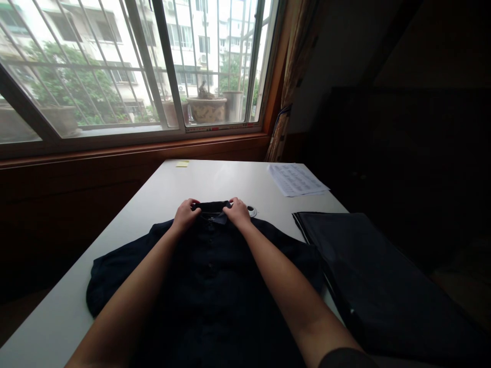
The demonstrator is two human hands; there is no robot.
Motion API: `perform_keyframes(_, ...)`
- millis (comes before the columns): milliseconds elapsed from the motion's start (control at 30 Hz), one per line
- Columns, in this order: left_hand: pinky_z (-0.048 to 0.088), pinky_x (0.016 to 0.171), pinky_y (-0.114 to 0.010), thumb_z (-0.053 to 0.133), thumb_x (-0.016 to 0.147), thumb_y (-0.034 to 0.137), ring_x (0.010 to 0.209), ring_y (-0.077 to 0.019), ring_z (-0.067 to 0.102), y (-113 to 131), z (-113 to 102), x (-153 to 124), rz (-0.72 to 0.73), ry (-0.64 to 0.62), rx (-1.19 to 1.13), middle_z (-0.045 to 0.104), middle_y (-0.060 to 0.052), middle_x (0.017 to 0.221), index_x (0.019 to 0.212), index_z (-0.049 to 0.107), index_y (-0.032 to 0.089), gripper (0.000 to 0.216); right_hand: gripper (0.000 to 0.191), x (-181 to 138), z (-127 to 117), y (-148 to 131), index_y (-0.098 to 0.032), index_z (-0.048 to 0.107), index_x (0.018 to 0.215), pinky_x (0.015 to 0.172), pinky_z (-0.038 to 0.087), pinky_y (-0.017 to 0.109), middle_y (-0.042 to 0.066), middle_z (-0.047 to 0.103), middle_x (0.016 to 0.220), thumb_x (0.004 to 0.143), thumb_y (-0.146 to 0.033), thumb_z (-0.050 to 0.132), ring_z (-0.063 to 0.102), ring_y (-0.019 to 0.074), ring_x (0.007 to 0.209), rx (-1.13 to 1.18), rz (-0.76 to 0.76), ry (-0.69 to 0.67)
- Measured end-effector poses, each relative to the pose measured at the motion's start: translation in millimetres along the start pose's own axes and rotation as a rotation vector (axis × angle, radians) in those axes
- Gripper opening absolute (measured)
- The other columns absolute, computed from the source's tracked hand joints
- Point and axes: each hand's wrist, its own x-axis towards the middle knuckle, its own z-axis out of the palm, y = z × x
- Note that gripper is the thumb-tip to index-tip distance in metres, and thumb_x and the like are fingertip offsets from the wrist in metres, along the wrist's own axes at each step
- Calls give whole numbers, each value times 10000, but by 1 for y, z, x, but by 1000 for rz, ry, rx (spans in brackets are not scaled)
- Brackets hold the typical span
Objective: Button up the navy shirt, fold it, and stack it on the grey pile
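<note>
A dark navy short-sleeved shirt (210, 296) lies front side up on the white table (130, 225), its sleeves spread to both sides and buttons down the middle. At its far end, my left hand (186, 214) pinches the left side of the collar (210, 206). My right hand (237, 212) grips the collar's other side in the same way. Between the two hands the collar band stands slightly raised. Just beyond my right wrist a small white round object with a dark centre (251, 210) shows, partly covered. My forearms hide parts of the shirt's front.
Dark folded cloth (368, 271) lies along the table's right side, close to the shirt's right sleeve. Printed paper sheets (297, 179) rest at the far right corner, and a yellow sticky note (182, 164) at the far left. A barred window (172, 66) stands behind the table.
</note>
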Motion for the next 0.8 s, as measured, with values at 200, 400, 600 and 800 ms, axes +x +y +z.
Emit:
perform_keyframes(200,541,850,-347,524,762,231,989,-226,647,6,-14,-18,53,-74,-145,643,-83,1139,1157,625,186,410,244,2,-9,12,-196,681,982,856,489,306,40,702,968,744,-231,638,639,185,897,275,6,-80)
perform_keyframes(400,543,780,-332,580,743,240,946,-235,669,24,-34,-29,55,-216,-173,677,-77,1149,1221,600,212,479,284,-2,-21,17,-190,699,953,778,512,305,11,699,853,728,-364,698,645,165,786,616,45,-171)
perform_keyframes(600,511,756,-334,621,818,541,882,-267,675,45,-46,-30,65,-320,-133,732,-84,990,1095,696,203,444,373,-18,-36,10,-189,680,932,818,522,316,18,709,858,664,-426,786,657,160,793,898,81,-249)
perform_keyframes(800,477,806,-307,554,859,647,970,-263,640,70,-58,-35,122,-573,-206,725,-78,1066,1121,712,209,534,391,-44,-62,-2,-176,696,866,759,511,313,20,708,784,599,-410,863,646,163,735,990,99,-405)
